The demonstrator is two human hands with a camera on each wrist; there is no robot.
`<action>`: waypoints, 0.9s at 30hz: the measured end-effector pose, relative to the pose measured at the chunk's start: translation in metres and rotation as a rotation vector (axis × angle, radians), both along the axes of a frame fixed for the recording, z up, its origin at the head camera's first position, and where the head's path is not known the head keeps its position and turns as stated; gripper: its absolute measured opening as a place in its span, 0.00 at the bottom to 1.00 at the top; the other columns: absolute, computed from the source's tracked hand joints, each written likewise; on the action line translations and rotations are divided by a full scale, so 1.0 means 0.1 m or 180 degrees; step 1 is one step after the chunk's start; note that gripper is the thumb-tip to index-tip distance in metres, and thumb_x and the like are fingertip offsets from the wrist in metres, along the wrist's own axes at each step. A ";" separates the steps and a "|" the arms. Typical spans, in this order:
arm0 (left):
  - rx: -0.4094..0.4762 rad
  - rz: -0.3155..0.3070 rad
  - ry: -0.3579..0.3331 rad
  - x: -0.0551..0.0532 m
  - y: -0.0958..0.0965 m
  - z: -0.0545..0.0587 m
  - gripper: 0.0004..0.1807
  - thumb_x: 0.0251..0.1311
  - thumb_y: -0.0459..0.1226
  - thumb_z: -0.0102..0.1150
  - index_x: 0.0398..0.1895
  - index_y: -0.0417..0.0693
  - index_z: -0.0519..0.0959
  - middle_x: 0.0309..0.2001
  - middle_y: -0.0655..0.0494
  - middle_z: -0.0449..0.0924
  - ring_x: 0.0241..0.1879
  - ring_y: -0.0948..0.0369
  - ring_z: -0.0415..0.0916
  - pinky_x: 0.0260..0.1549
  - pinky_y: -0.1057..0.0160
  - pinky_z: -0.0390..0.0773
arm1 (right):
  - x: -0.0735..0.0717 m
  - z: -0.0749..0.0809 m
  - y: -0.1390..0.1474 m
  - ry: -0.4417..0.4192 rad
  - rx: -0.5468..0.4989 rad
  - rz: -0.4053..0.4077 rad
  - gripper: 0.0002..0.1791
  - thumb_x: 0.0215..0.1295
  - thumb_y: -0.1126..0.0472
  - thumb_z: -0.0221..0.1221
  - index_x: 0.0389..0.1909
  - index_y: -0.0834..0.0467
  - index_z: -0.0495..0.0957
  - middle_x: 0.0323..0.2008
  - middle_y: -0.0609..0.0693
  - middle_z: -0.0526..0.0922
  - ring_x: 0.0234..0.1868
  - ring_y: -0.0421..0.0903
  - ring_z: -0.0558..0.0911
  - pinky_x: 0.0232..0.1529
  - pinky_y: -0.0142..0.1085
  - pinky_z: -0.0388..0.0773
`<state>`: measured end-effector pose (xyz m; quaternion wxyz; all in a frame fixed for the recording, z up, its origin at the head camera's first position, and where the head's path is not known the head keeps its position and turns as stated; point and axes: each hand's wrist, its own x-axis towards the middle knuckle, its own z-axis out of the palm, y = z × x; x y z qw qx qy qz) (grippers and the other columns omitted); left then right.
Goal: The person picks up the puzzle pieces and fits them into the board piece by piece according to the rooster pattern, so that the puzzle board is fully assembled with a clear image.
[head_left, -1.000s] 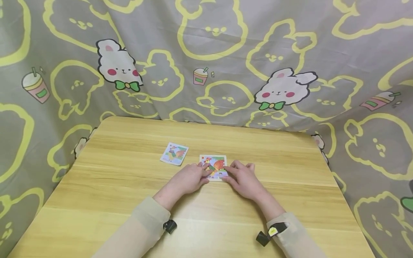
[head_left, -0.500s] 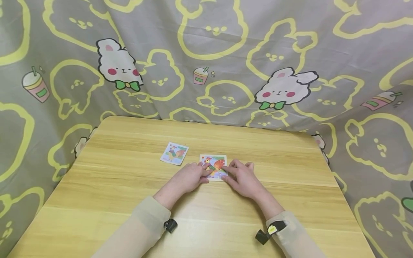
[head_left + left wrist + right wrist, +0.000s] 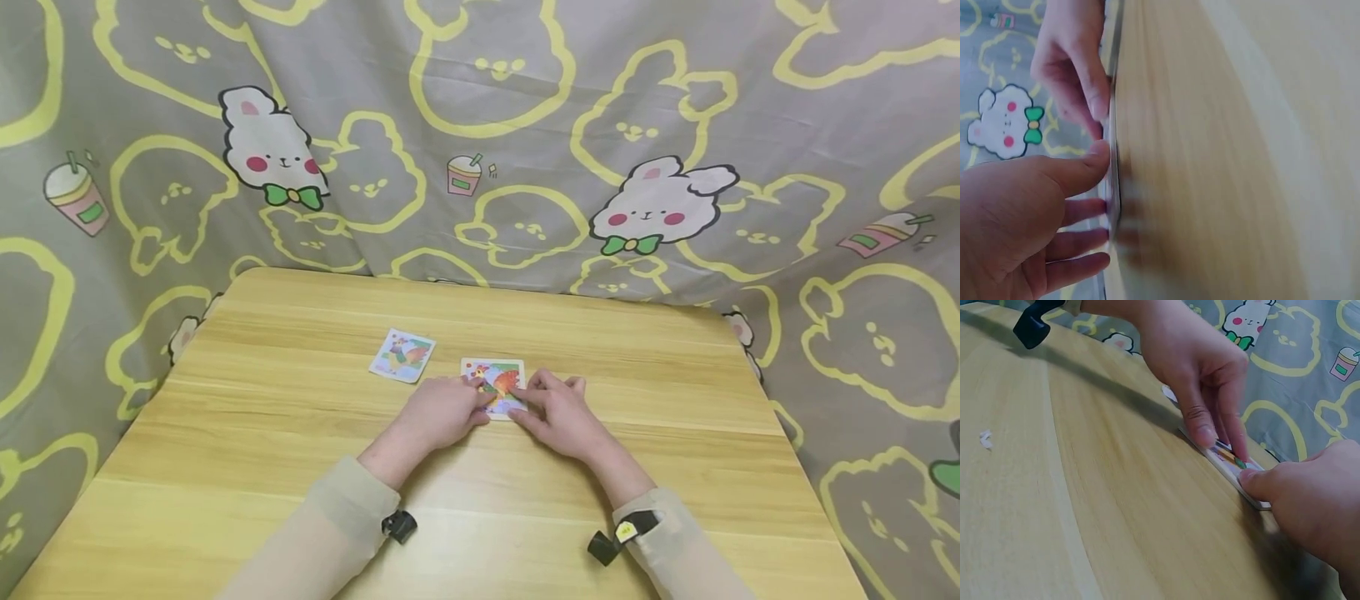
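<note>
A small jigsaw puzzle [image 3: 504,380] with a colourful rooster picture and a pale frame lies flat on the wooden table. On its left side rests my left hand [image 3: 446,408], fingertips spread over the picture and thumb at the near edge. My right hand [image 3: 562,417] touches the right side with index fingertip and thumb. In the left wrist view the puzzle [image 3: 1114,187] shows edge-on, with the left fingers fairly straight against it. The right wrist view has the right thumb on a corner of the puzzle [image 3: 1256,501]; the other right fingers are hidden there.
A square card [image 3: 402,357] with a matching rooster picture lies behind and left of the puzzle. A small white scrap [image 3: 985,439] lies on the table [image 3: 480,517]. A patterned curtain [image 3: 525,100] hangs round the back and sides.
My right fingertips have slid slightly left over the puzzle's right part. The left hand stays in nearly the same place, and the card keeps its spot.
</note>
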<state>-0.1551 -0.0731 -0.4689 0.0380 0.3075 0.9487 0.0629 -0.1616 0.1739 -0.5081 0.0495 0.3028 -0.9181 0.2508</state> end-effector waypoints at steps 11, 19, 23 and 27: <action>-0.0149 0.0058 -0.0020 0.00 0.17 -0.02 0.24 0.77 0.53 0.59 0.72 0.63 0.79 0.75 0.49 0.70 0.68 0.45 0.75 0.49 0.45 0.86 | -0.06 -0.02 -0.01 -0.0009 -0.0115 0.0080 0.24 0.71 0.48 0.70 0.60 0.57 0.87 0.43 0.43 0.76 0.33 0.37 0.73 0.49 0.49 0.57; -0.0070 0.0042 -0.0121 -0.01 0.20 -0.03 0.24 0.77 0.51 0.59 0.73 0.61 0.78 0.75 0.46 0.69 0.70 0.44 0.72 0.54 0.44 0.84 | -0.11 0.07 0.03 -0.0226 -0.0025 0.0192 0.23 0.71 0.49 0.70 0.60 0.58 0.87 0.43 0.42 0.74 0.35 0.38 0.72 0.53 0.53 0.55; 0.0002 0.0021 -0.0184 -0.02 0.21 -0.04 0.24 0.76 0.50 0.61 0.72 0.60 0.79 0.75 0.45 0.69 0.70 0.42 0.73 0.57 0.44 0.83 | -0.12 0.06 0.03 -0.0130 0.0011 0.0231 0.23 0.69 0.48 0.71 0.58 0.58 0.88 0.42 0.43 0.74 0.39 0.39 0.73 0.54 0.55 0.55; 0.0032 0.0074 -0.0290 -0.03 0.23 -0.03 0.24 0.75 0.50 0.62 0.71 0.59 0.79 0.74 0.45 0.70 0.68 0.42 0.75 0.60 0.45 0.81 | -0.12 0.04 0.05 0.0012 0.0060 0.0292 0.22 0.69 0.49 0.72 0.58 0.58 0.87 0.41 0.43 0.71 0.39 0.40 0.73 0.54 0.57 0.56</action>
